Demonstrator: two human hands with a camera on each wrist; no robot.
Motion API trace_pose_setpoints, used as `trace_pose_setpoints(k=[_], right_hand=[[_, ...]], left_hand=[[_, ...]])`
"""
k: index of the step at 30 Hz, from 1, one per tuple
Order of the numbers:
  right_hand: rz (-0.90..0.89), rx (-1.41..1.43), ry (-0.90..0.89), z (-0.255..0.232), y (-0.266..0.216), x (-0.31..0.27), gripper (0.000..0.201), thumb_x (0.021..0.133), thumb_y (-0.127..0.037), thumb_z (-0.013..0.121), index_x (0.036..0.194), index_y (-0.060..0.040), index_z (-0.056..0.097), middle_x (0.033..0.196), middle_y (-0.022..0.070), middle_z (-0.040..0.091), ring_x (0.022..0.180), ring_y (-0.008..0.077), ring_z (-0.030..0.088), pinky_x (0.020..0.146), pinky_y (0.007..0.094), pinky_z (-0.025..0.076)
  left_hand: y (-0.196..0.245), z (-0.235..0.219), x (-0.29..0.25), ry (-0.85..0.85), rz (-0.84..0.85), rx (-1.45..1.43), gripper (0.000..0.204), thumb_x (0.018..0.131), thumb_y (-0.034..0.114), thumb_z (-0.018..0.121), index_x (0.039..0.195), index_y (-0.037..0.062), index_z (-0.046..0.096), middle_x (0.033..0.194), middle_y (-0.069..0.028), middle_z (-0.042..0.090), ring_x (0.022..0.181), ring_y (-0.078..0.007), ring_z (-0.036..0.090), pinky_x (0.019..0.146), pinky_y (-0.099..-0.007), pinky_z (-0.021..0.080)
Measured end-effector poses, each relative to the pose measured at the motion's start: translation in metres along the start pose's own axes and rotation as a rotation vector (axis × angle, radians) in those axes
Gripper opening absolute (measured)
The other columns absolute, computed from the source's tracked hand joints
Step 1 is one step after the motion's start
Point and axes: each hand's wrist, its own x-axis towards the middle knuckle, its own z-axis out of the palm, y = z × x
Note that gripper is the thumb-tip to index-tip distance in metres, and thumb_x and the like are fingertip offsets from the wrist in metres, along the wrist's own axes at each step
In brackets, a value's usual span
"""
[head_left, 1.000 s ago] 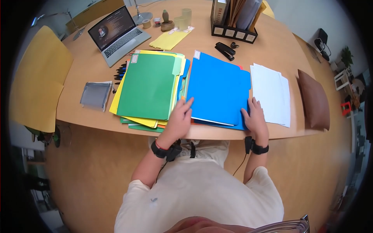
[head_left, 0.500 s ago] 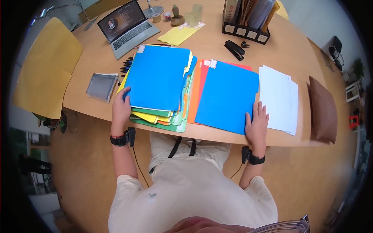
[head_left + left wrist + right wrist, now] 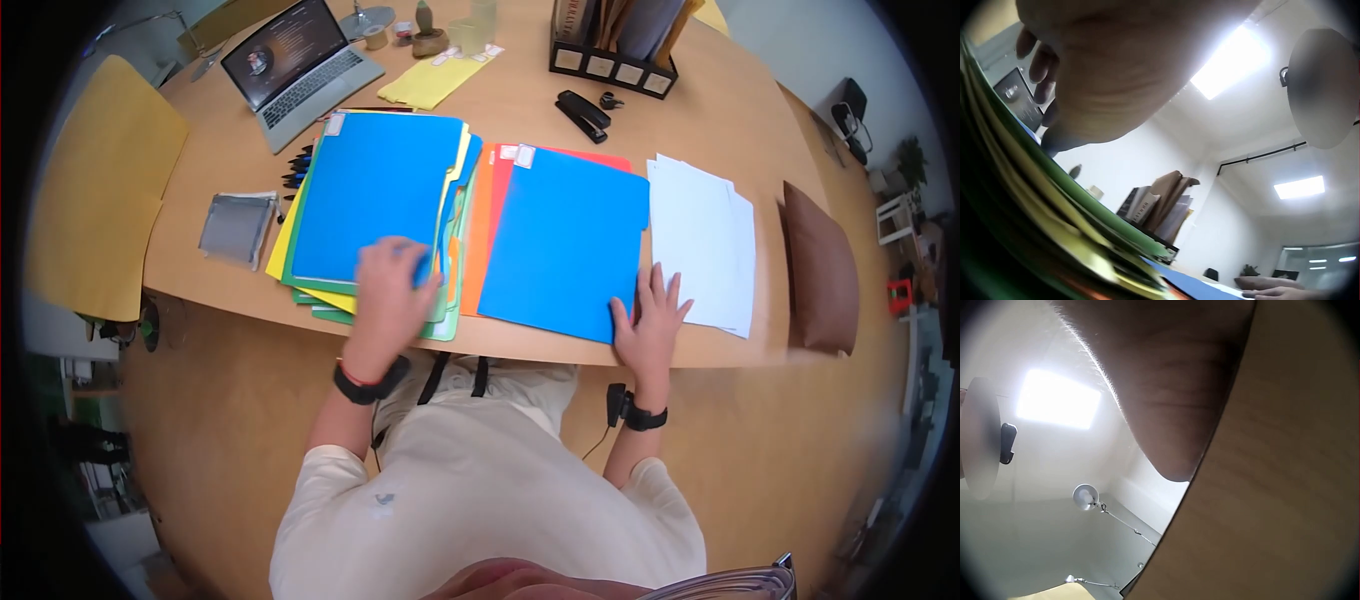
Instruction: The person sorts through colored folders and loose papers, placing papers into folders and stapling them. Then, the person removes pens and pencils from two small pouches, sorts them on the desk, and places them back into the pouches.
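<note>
My left hand (image 3: 392, 300), blurred, is over the near right corner of the left stack of folders, its fingers loosely bent. That stack has a blue folder (image 3: 385, 190) on top, with green and yellow folders (image 3: 1066, 212) showing along its edges. My right hand (image 3: 648, 330) lies with straight, spread fingers at the near right corner of another blue folder (image 3: 570, 240). Its fingertips reach the edge of the white papers (image 3: 702, 245). Under this second blue folder a red folder (image 3: 600, 160) and an orange folder (image 3: 478, 240) stick out.
A grey zip pouch (image 3: 238, 228) and several pens (image 3: 297, 168) lie left of the stack. Behind are a laptop (image 3: 305, 75), yellow folded sheets (image 3: 440, 78), a black stapler (image 3: 583, 117) and a file holder (image 3: 612, 68). A brown cushion (image 3: 820, 270) lies at the right.
A blue folder has moved from the right pile onto the left stack, uncovering red and orange folders. My left hand went to that stack's left edge, then came back rightward. My right hand stayed near the corner.
</note>
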Motion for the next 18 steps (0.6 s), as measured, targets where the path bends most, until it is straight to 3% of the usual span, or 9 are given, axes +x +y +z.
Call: trace_pose_setpoints(k=[4, 13, 16, 18], right_hand=[[-0.007, 0.035, 0.009, -0.002, -0.001, 0.001, 0.06, 0.1, -0.042, 0.07, 0.149, -0.0083, 0.062, 0.164, 0.0223, 0.047, 0.157, 0.0511, 0.03, 0.124, 0.0745, 0.014], [0.045, 0.175, 0.072, 0.004, 0.006, -0.001, 0.041, 0.107, -0.032, 0.06, 0.139, -0.0077, 0.071, 0.159, 0.0174, 0.055, 0.154, 0.0473, 0.037, 0.127, 0.0678, 0.018], [0.061, 0.19, 0.065, 0.003, 0.005, 0.001, 0.04, 0.108, -0.031, 0.059, 0.138, -0.0074, 0.071, 0.158, 0.0179, 0.056, 0.153, 0.047, 0.038, 0.127, 0.0676, 0.018], [0.067, 0.198, 0.054, 0.003, 0.006, 0.0, 0.04, 0.108, -0.03, 0.058, 0.139, -0.0065, 0.07, 0.159, 0.0187, 0.055, 0.153, 0.0469, 0.038, 0.127, 0.0674, 0.018]], left_hand=[[0.061, 0.032, 0.0, -0.199, 0.251, -0.096, 0.063, 0.081, 0.034, 0.089, 0.131, 0.0003, 0.068, 0.141, -0.0195, 0.061, 0.123, -0.0398, 0.056, 0.105, -0.0499, 0.047], [0.055, 0.036, 0.01, -0.393, 0.232, -0.081, 0.068, 0.08, 0.042, 0.09, 0.129, -0.0021, 0.072, 0.151, -0.0184, 0.061, 0.118, -0.0373, 0.061, 0.103, -0.0464, 0.053], [0.055, 0.025, 0.016, -0.484, 0.191, -0.079, 0.064, 0.083, 0.041, 0.087, 0.13, -0.0009, 0.072, 0.151, -0.0176, 0.062, 0.114, -0.0364, 0.063, 0.1, -0.0445, 0.054], [0.054, 0.026, 0.015, -0.451, 0.218, -0.081, 0.056, 0.086, 0.038, 0.085, 0.124, -0.0007, 0.073, 0.149, -0.0178, 0.064, 0.109, -0.0369, 0.063, 0.097, -0.0456, 0.055]])
